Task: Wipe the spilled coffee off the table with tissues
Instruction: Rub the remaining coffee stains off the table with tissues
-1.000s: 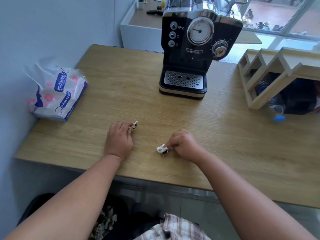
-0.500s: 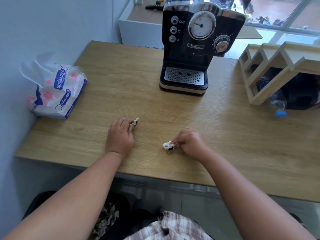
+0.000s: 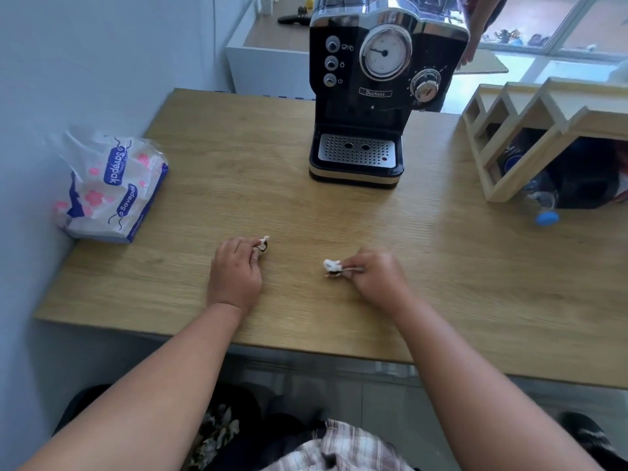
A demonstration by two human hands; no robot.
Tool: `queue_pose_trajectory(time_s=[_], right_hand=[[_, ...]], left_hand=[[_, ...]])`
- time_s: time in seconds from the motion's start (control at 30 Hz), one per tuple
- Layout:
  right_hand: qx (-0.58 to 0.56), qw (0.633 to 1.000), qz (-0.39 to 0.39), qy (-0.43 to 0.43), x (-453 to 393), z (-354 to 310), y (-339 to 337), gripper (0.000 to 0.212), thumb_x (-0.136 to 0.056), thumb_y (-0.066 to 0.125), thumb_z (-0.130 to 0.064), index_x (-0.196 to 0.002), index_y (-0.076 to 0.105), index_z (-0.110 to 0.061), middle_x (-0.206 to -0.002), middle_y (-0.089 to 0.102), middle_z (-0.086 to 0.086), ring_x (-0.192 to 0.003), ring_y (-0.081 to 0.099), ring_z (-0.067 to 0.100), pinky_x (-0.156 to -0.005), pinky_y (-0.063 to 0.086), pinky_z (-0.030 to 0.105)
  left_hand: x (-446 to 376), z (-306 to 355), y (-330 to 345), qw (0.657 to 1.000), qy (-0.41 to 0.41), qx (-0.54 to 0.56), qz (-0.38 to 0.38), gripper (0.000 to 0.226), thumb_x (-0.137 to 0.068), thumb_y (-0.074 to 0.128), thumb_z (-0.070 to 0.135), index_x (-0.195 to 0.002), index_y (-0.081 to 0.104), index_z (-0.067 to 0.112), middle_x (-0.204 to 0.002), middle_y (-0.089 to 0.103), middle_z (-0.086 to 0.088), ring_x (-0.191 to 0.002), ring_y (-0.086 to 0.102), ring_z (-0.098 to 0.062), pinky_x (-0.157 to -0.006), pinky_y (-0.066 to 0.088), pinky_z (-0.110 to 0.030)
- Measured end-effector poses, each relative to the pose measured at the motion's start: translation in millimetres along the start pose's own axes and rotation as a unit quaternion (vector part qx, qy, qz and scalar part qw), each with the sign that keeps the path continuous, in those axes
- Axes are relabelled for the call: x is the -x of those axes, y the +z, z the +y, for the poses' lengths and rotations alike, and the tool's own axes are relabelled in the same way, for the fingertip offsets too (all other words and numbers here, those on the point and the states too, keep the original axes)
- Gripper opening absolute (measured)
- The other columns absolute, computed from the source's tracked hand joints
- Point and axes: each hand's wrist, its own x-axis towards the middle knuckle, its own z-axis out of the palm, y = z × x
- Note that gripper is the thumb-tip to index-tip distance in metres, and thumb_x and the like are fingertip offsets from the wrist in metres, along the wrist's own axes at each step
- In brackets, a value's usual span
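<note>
Both hands rest on the wooden table [image 3: 475,283] near its front edge. My left hand [image 3: 234,275] pinches a small crumpled tissue wad [image 3: 262,244] stained dark brown, pressed to the tabletop. My right hand [image 3: 375,278] grips another small white tissue wad [image 3: 332,266] with a dark stain on its underside, also touching the wood. No pool of coffee shows on the surface between or around the hands. A plastic pack of tissues [image 3: 112,188] lies at the table's left edge against the wall.
A black espresso machine [image 3: 377,96] stands at the back centre. A wooden rack [image 3: 530,130] sits at the right with a plastic bottle [image 3: 542,205] lying under it. A pale wall runs along the left. Another person's arm [image 3: 475,28] shows behind the machine.
My right hand slid its tissue wad a little to the right across the wood. My left hand stayed almost still with its wad. The camera dipped slightly.
</note>
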Motion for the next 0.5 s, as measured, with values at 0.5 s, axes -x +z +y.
queue_pose_trajectory(time_s=[0.5], right_hand=[[0.074, 0.98, 0.156, 0.1, -32.0, 45.1, -41.2, 0.015, -0.079, 0.066, -0.009, -0.092, 0.074, -0.008, -0.083, 0.069, 0.013, -0.083, 0.06, 0.032, -0.076, 0.046, 0.03]], left_hand=[[-0.2, 0.9, -0.6, 1.0, 0.001, 0.011, 0.004, 0.033, -0.083, 0.037, 0.019, -0.1, 0.062, 0.007, -0.097, 0.062, -0.01, -0.09, 0.052, -0.028, -0.083, 0.042, -0.038]])
